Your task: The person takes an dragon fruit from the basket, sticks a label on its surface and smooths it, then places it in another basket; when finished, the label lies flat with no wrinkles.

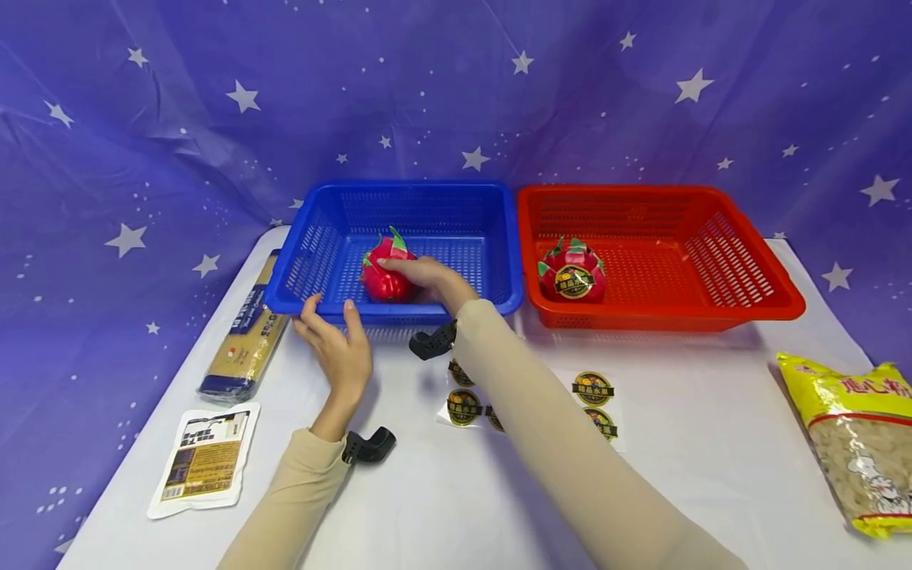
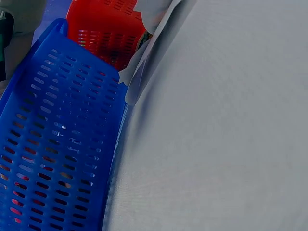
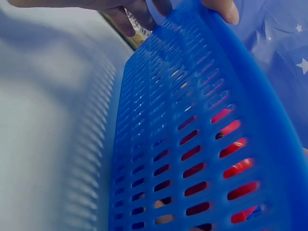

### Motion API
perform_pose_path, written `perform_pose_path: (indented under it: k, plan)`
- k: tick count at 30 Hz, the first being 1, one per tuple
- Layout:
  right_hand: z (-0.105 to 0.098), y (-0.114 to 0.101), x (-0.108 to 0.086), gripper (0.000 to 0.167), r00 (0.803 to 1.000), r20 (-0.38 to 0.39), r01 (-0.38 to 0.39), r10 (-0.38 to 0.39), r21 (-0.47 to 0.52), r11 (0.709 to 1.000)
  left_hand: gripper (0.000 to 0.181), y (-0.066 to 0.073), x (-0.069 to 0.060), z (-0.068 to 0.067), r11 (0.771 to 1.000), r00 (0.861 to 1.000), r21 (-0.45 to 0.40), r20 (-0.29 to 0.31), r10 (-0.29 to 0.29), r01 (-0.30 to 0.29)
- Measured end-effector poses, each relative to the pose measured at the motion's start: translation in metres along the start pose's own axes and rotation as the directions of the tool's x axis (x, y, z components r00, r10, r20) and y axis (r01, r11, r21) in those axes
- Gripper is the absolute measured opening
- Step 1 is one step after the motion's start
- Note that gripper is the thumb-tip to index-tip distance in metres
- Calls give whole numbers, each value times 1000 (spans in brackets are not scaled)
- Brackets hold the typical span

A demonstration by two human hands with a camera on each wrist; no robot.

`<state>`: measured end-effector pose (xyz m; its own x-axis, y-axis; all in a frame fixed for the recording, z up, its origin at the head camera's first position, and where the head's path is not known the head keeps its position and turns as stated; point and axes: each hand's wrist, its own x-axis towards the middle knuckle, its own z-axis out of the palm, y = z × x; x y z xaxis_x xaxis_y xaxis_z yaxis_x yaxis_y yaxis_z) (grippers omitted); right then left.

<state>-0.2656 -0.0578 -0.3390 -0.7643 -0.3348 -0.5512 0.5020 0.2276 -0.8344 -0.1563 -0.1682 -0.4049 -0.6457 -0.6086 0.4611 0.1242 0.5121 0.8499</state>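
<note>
A pink-red dragon fruit (image 1: 388, 279) with green-tipped scales sits in the blue basket (image 1: 420, 188), towards its front. My right hand (image 1: 430, 277) reaches over the front rim and holds this fruit, thumb across its upper side; the other fingers are mostly hidden. At the basket's front left rim my left hand (image 1: 335, 352) touches the edge with loosely extended fingers. In the right wrist view, a fingertip (image 3: 225, 8) lies over the rim and other fingers hang outside it. Another dragon fruit (image 1: 559, 261), bearing a black-and-gold round sticker (image 1: 574, 282), lies in the red basket (image 1: 769, 277).
Sheets of round stickers (image 1: 464, 407) lie in front of the baskets, partly under my right forearm. To the left are a long pasta pack (image 1: 242, 348) and a white-edged pouch (image 1: 205, 461). A yellow pasta bag (image 1: 855, 443) lies at right. A starry purple cloth (image 1: 456, 95) hangs behind.
</note>
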Motion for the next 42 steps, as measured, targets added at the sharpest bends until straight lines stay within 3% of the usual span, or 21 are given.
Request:
perform_pose_path:
  k: [7, 12, 22, 27, 42]
  plan:
    - [-3, -3, -2, 67, 999, -3, -36, 36, 11, 999, 47, 0, 0, 0, 1000, 1000, 4, -1, 4, -4]
    - [-5, -4, -4, 72, 998, -5, -65, 65, -5, 998, 46, -1, 0, 0, 1000, 1000, 10, 1, 0, 0]
    - [-8, -4, -7, 82, 997, 15, -78, 80, -130, 989, 47, -1, 0, 1, 1000, 1000, 12, -15, 3, -2]
    - [-8, -2, -6, 84, 996, 35, -74, 80, -146, 986, 47, -2, 0, 1, 1000, 1000, 13, -18, 16, -15]
    - [-9, -6, -8, 76, 998, 50, -40, 44, -66, 997, 48, -3, 2, -1, 999, 1000, 41, -2, -8, 8]
